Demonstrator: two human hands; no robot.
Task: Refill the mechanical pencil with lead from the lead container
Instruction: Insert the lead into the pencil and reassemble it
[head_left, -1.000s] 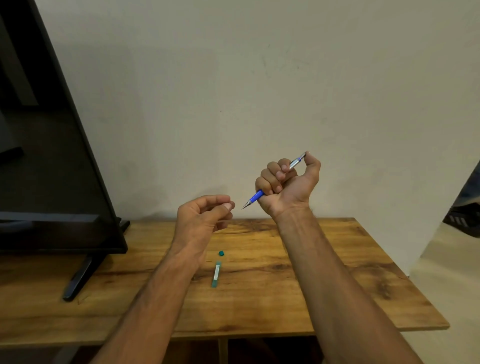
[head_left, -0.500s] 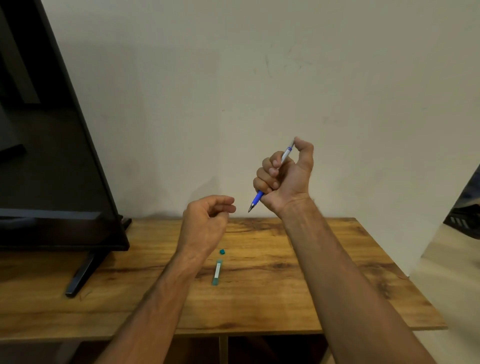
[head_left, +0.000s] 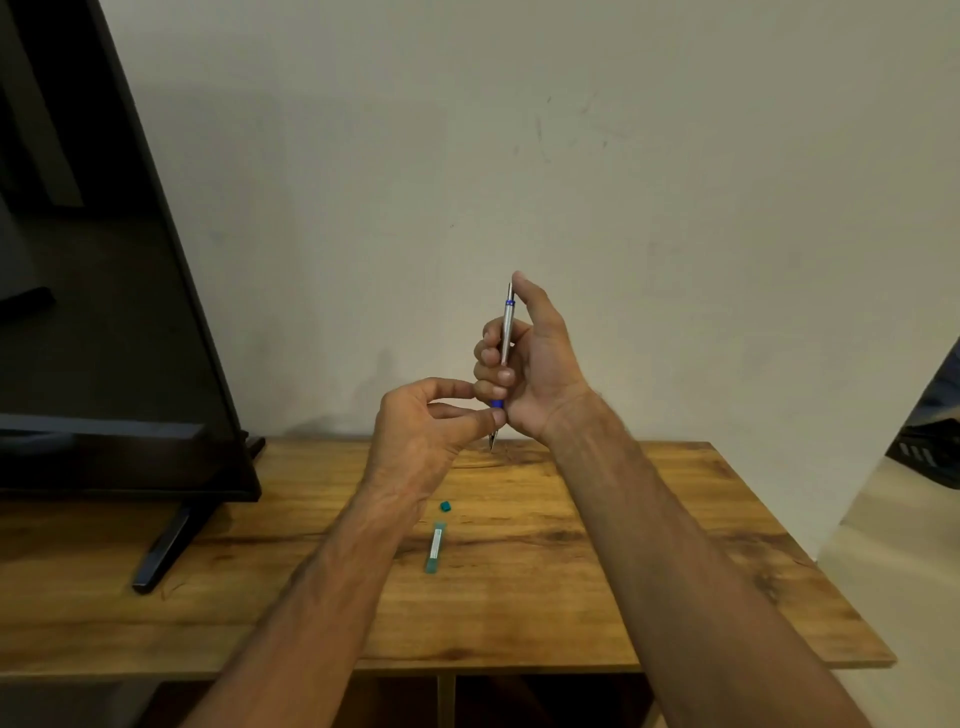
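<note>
My right hand (head_left: 535, 374) holds the silver and blue mechanical pencil (head_left: 506, 332) nearly upright above the table, tip down, thumb at its top end. My left hand (head_left: 421, 431) is just left of it, thumb and forefinger pinched close against the pencil's blue grip near the tip. Whether a lead sits between those fingers is too small to tell. The teal lead container (head_left: 435, 546) lies flat on the wooden table (head_left: 649, 561) below my hands, and its small teal cap (head_left: 444, 505) lies apart just behind it.
A black television (head_left: 104, 312) on a stand foot (head_left: 166, 551) fills the left side of the table. A plain wall is behind. The table's right edge drops to the floor, where a dark object (head_left: 930, 431) shows.
My right hand swung the pencil from a slant to nearly upright and shifted left. My left hand rose and closed in on the pencil's lower end.
</note>
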